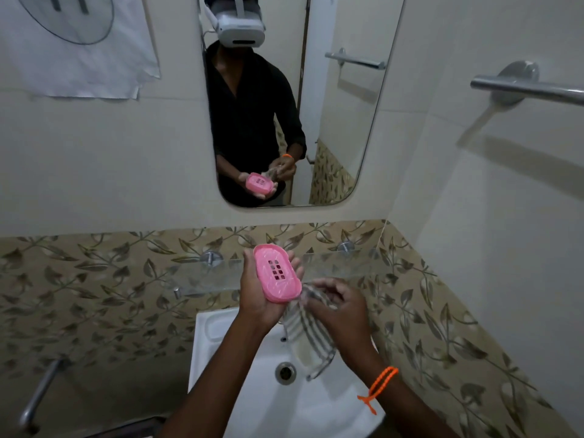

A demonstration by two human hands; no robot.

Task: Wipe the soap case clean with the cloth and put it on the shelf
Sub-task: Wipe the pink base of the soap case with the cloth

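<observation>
A pink soap case [276,273] with a grid of drain holes lies in my left hand [257,298], which grips it from below, tilted towards me, above the sink. My right hand [339,306] grips a striped grey and white cloth [308,330] just to the right of the case's lower end; the cloth hangs down over the basin. A clear glass shelf [341,263] runs along the wall right behind both hands.
A white sink [221,349] with a drain [285,373] lies below. The mirror [344,128] above reflects me. A steel towel bar [531,86] juts from the right wall, and a metal pipe [41,393] stands at the lower left.
</observation>
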